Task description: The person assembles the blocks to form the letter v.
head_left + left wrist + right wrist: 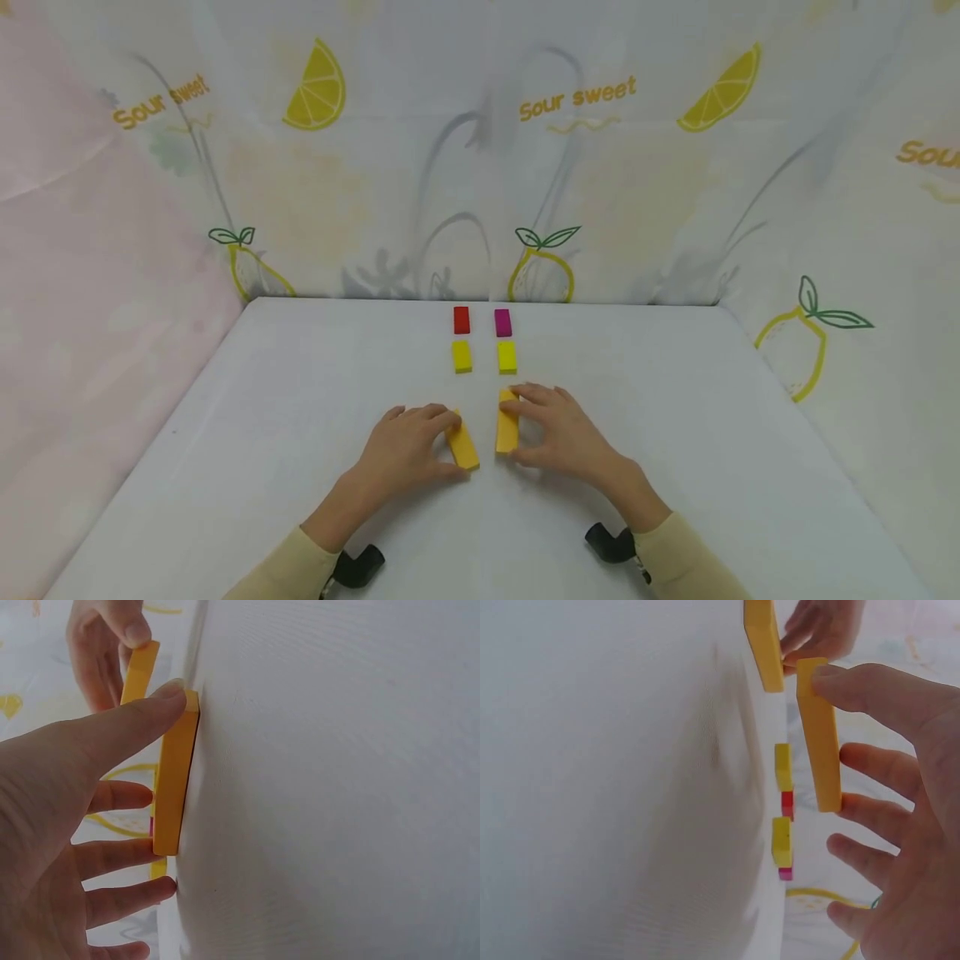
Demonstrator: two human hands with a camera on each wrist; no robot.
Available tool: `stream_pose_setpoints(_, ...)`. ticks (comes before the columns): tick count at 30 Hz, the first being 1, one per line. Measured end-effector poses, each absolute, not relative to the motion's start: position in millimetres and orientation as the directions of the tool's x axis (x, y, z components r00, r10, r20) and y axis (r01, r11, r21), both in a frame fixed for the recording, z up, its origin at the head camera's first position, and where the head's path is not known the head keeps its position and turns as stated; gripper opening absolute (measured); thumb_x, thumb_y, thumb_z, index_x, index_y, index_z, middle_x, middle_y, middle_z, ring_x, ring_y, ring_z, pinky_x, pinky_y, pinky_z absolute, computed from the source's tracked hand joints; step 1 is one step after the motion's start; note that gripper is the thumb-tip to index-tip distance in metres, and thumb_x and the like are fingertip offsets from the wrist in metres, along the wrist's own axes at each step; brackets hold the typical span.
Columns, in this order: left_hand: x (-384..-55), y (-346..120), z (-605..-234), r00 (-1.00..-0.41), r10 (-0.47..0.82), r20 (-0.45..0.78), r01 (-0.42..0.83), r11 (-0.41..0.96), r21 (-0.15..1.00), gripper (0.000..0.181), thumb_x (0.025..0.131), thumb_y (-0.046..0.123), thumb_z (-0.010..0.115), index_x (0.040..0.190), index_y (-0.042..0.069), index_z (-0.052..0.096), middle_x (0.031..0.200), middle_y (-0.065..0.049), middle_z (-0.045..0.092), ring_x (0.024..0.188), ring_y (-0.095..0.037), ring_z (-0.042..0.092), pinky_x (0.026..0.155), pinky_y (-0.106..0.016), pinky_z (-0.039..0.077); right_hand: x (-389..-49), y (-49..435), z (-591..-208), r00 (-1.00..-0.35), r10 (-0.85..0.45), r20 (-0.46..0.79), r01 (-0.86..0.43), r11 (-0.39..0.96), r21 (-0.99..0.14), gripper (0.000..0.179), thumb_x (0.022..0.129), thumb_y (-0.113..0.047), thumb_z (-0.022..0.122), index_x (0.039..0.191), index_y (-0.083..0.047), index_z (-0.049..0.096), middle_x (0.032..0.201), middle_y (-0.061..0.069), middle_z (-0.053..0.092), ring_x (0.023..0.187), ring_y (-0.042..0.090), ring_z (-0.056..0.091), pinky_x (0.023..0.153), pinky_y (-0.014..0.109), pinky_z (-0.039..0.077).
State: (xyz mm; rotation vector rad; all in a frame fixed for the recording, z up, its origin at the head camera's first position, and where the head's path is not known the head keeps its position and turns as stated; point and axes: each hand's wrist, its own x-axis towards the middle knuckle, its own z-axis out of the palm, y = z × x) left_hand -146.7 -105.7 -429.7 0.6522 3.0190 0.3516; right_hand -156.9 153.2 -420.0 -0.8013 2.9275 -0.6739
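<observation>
My left hand holds an orange-yellow rectangular block lengthwise, thumb at its near end and fingers at the far end. This block slants slightly on the white table, and in the left wrist view its long side lies along the tabletop. To its right, my right hand pinches a matching orange-yellow block between thumb and fingers. In the right wrist view that block shows a gap from the table, with the other fingers spread loosely beside it.
Beyond the hands, two smaller yellow blocks, left and right, lie side by side. Behind them are a red block and a magenta block, near the back edge of the white table. A lemon-printed cloth hangs behind.
</observation>
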Motion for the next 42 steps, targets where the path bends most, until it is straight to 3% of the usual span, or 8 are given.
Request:
stream_pose_setpoints(22, -145.8, -107.3, -433.9, -0.911, 0.412, 0.037, 0.408, 0.881, 0.239, 0.07, 0.068, 0.067, 0.079, 0.124, 0.028, 0.065, 0.126, 0.003, 0.066, 0.115, -0.022, 0.064, 0.107, -0.06, 0.04, -150.6, 145.6, -425.1, -0.865, -0.491, 0.104, -0.488, 0.775, -0.401, 0.059, 0.079, -0.044, 0.079, 0.133, -0.026, 0.063, 0.15, 0.001, 0.052, 0.143, 0.027, 0.043, 0.116, 0.065, 0.027)
stream_pose_setpoints(42, -144.9, -106.7, -430.3, -0.914, 0.405, 0.031, 0.401, 0.887, 0.229, 0.073, 0.068, 0.068, 0.078, 0.127, 0.027, 0.064, 0.129, 0.001, 0.065, 0.118, -0.024, 0.063, 0.108, -0.058, 0.04, -146.4, 133.4, -434.4, -0.884, -0.466, 0.033, -0.445, 0.819, -0.363, 0.057, 0.079, -0.048, 0.078, 0.13, -0.024, 0.064, 0.144, 0.003, 0.057, 0.14, 0.03, 0.046, 0.115, 0.066, 0.026)
